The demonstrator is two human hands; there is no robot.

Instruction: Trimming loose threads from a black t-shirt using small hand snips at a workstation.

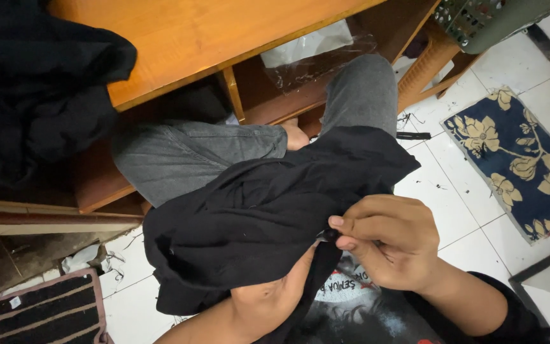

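Head view
Landmark: the crumpled black cloth garment [256, 216] lies bunched over the person's lap, in the middle of the view.
Right hand: the right hand [389, 242] sits at the garment's right edge, fingers curled narrow, thumb and forefinger pinched on a small dark bit [330, 236] at the cloth's edge; what that bit is cannot be told.
Left hand: the left hand [275, 293] is below the garment, its fingers tucked under the cloth and hidden, so the grip itself cannot be told; the palm touches the fabric.
Legs: grey denim trouser legs [192, 156] stretch out above the garment, one bare foot [297, 135] showing between them.
Table: a low orange-brown wooden table [198, 38] stands above the garment, the legs reaching under it.
Pile: a second heap of black fabric [39, 89] rests on the table's left end, well apart from the garment.
Rug: a dark blue mat with beige flowers [517, 159] lies on white floor tiles [453, 191], right of the garment.
Mat: a pink-edged dark ribbed mat [46, 312] lies lower left of the garment.
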